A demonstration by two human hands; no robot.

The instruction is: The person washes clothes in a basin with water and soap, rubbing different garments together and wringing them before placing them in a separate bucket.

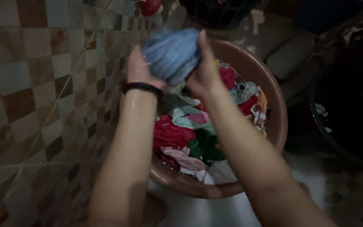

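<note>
The left hand (137, 67) and right hand (204, 69) are being clamped together on a bunched blue cloth (171, 54). It is being held above the brown basin (274, 101) of coloured laundry (198, 134), seemingly so drips are caught.

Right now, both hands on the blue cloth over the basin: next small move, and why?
Probably keep twisting the blue cloth over the brown basin: left hand and right hand grip it bunched, the forearms look wet, and the basin below would catch drips.

A checkered tile wall (34, 96) in beige and brown is filling the left side; pale wet floor (215, 210) is glinting dimly below.
</note>
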